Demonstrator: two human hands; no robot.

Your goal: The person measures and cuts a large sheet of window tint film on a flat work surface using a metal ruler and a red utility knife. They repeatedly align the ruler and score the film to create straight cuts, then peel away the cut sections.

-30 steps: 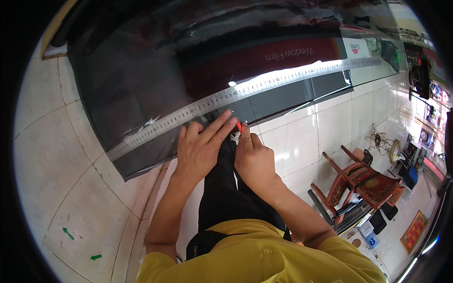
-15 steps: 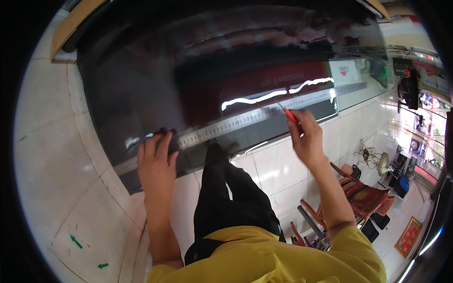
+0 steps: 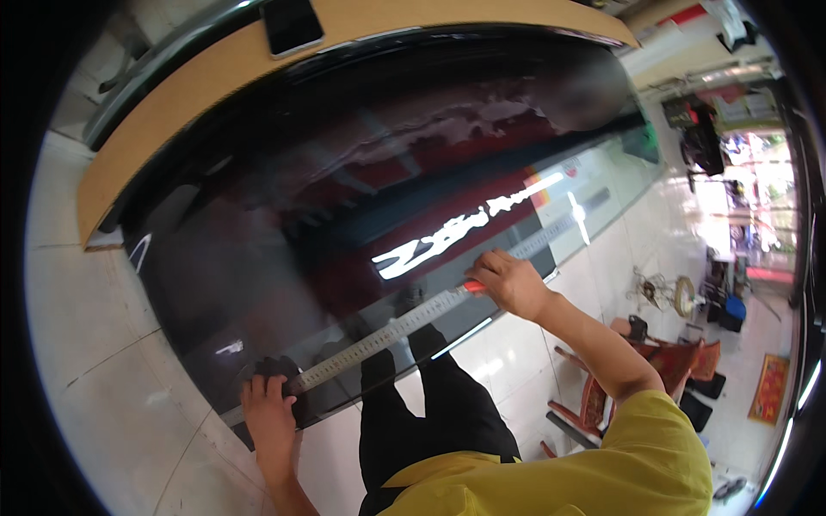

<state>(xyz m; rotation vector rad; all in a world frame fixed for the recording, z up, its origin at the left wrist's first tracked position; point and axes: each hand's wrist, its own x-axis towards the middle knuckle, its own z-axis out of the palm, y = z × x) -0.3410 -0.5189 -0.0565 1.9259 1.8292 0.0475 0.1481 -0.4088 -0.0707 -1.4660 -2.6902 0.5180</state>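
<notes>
While the long metal ruler (image 3: 404, 322) is lying flat and diagonal across the dark glossy sheet (image 3: 344, 198), near that sheet's lower edge, both hands are working on it. Left hand (image 3: 268, 411) is pressing down on the ruler's near end, fingers lying close together, tips on the sheet just beside the ruler's edge. Right hand (image 3: 509, 281) is curling around a red-handled cutter (image 3: 473, 285), fingers bunched tight on the handle, its tip sitting against the ruler's edge about midway along; blade itself too small to make out. Sheet is reflecting bright streaks and resting over a pale tiled floor (image 3: 95, 344). Beyond the sheet's far edge a tan wooden board (image 3: 198, 95) is running, with a dark phone (image 3: 291, 24) lying on it. Red wooden chair (image 3: 680, 370) is standing off to the right.
</notes>
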